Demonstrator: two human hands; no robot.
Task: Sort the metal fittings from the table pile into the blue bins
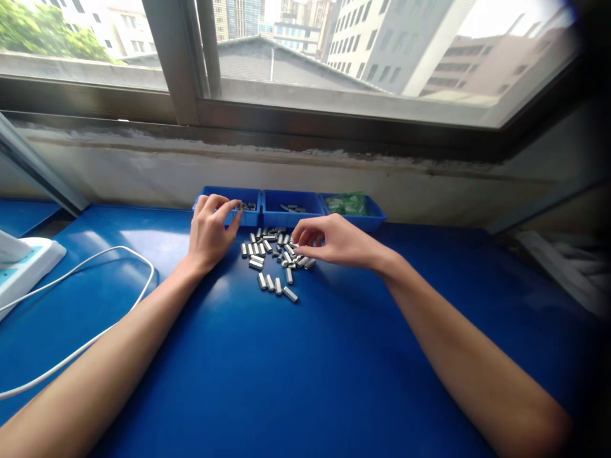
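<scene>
My left hand [210, 230] is at the front of the left blue bin [229, 192]. Its thumb and index finger are a little apart, with small metal parts [247, 206] in the bin behind the fingertips. Over the right side of a loose pile of short silver metal cylinders [255, 249], my right hand [331, 238] has its fingers curled toward the thumb. The thumb tip is close to or touching cylinders there; whatever lies between the fingertips is too small to make out. Several cylinders lie nearer me, such as a slanted cylinder [290, 294].
The middle blue bin [293, 216] holds a few thin metal pieces [292, 208]. Green plastic bags [347, 204] fill much of the right bin [367, 222]. A white power strip [35, 257] and a white cable [147, 280] lie left on the blue tabletop [286, 381]. A window [310, 111] rises behind.
</scene>
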